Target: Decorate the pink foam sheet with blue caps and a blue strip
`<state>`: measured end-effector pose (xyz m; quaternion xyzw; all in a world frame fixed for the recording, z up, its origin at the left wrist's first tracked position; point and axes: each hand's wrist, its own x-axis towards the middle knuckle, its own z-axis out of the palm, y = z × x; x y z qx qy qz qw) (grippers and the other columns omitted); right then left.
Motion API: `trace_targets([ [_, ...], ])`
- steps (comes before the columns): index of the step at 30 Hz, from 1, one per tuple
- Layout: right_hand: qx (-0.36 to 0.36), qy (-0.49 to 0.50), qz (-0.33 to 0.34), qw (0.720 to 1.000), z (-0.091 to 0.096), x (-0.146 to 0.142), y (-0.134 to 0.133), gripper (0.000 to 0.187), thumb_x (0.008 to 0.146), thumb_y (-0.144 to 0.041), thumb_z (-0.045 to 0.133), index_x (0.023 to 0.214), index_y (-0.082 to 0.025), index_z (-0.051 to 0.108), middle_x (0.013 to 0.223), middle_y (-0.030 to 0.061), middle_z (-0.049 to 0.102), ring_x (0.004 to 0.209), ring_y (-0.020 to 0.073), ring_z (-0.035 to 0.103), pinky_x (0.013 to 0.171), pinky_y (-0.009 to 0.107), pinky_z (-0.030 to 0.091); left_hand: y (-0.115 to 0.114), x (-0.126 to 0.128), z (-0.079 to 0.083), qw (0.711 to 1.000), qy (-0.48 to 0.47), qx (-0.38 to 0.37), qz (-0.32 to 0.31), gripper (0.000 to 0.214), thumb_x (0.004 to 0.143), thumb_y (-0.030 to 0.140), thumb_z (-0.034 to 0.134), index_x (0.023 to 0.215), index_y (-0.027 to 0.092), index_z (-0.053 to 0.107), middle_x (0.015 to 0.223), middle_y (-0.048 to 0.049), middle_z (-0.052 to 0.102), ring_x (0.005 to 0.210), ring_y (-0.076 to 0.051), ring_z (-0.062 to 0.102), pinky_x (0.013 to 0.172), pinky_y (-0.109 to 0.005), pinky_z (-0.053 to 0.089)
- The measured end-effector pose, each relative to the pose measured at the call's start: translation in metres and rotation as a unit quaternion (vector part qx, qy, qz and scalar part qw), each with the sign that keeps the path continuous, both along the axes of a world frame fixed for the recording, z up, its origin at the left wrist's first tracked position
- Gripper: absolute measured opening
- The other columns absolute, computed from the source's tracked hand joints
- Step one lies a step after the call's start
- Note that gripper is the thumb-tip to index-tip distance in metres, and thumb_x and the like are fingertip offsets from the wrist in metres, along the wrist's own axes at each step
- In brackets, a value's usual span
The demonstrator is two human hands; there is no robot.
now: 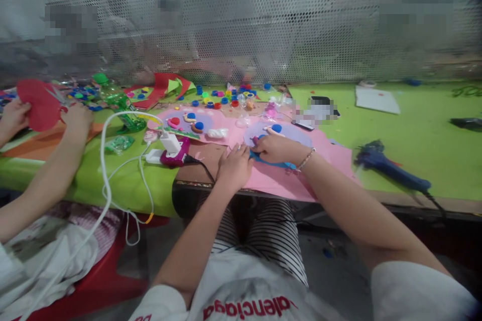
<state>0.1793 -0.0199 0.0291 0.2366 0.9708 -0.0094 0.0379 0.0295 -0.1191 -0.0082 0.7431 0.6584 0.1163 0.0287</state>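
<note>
My left hand lies flat, fingers together, pressing on a pink foam sheet at the table's near edge. My right hand is closed round blue-handled scissors beside it, at the rim of a lilac foam circle with a blue bottle cap on it. A beaded bracelet sits on my right wrist.
A blue glue gun lies to the right on the green table. A white and magenta charger with white cable sits left. Bottle caps scatter at the back. A neighbour's hands cut red foam. Mesh screen behind.
</note>
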Motion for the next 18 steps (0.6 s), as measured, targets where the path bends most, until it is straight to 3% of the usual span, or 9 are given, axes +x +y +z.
trace_targets([
  [5, -0.001, -0.009, -0.001, 1.0, 0.0005, 0.0002, -0.0008, 0.036, 0.083, -0.016, 0.042, 0.1, -0.017, 0.073, 0.083, 0.0104, 0.072, 0.074, 0.0194, 0.062, 0.086, 0.037, 0.036, 0.0, 0.0002, 0.0005, 1.0, -0.007, 0.002, -0.003, 0.044, 0.097, 0.03, 0.035, 0.138, 0.018, 0.045, 0.15, -0.0056, 0.041, 0.141, -0.023, 0.031, 0.113, -0.051, 0.029],
  [10, 0.004, -0.008, -0.002, 1.0, -0.0007, 0.0009, 0.0003, 0.037, 0.085, -0.014, 0.041, 0.102, -0.02, 0.074, 0.082, 0.0081, 0.072, 0.076, 0.0183, 0.063, 0.094, 0.041, 0.033, 0.0036, -0.0024, 0.0029, 0.999, -0.029, -0.025, -0.002, 0.044, 0.097, 0.03, 0.033, 0.139, 0.02, 0.044, 0.151, -0.0052, 0.038, 0.143, -0.022, 0.029, 0.115, -0.052, 0.025],
  [15, 0.003, 0.018, 0.014, 1.0, -0.0045, 0.0029, 0.0057, 0.038, 0.086, -0.011, 0.042, 0.107, -0.022, 0.072, 0.088, 0.0074, 0.072, 0.08, 0.0184, 0.063, 0.096, 0.042, 0.033, 0.0061, -0.0074, 0.0079, 0.993, -0.082, -0.064, 0.056, 0.052, 0.098, 0.027, 0.028, 0.147, 0.01, 0.029, 0.157, -0.0117, 0.023, 0.144, -0.018, 0.025, 0.116, -0.036, 0.027],
  [18, 0.016, 0.053, 0.033, 0.998, -0.0055, 0.0029, 0.0084, 0.038, 0.085, -0.009, 0.042, 0.107, -0.019, 0.071, 0.094, 0.0096, 0.07, 0.087, 0.0199, 0.062, 0.091, 0.038, 0.038, 0.0027, -0.0043, 0.006, 0.998, -0.039, -0.045, 0.036, 0.054, 0.097, 0.027, 0.031, 0.146, 0.006, 0.03, 0.156, -0.0139, 0.024, 0.145, -0.022, 0.023, 0.117, -0.042, 0.023],
])
